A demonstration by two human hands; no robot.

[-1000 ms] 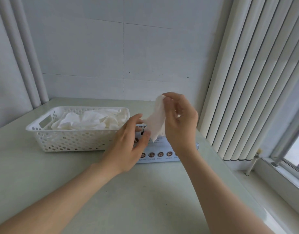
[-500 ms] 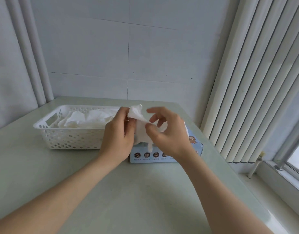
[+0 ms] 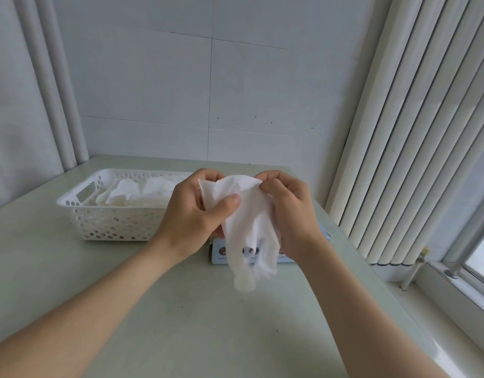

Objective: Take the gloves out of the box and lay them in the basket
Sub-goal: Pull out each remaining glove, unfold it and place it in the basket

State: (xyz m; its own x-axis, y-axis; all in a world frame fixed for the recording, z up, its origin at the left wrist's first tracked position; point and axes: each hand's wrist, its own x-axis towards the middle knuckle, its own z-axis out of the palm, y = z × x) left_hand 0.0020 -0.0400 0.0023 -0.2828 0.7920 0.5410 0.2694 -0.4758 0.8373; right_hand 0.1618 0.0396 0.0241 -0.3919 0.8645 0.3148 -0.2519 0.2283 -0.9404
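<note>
Gloves (image 3: 142,193) lie piled in the white basket (image 3: 109,225) on the left of the table (image 3: 180,323). Left hand (image 3: 193,214) pinches the top edge of one white glove (image 3: 249,227), and the right hand (image 3: 290,214) grips the same edge. The glove hangs down over the blue box (image 3: 217,252), just right of the basket.

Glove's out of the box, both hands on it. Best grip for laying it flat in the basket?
Keep pinching the glove at its top edge, one hand at each corner, right hand opposite. The edge is spread between them and the rest hangs limp below, so a judgement: carry it left and lower it from above into the basket.
</note>
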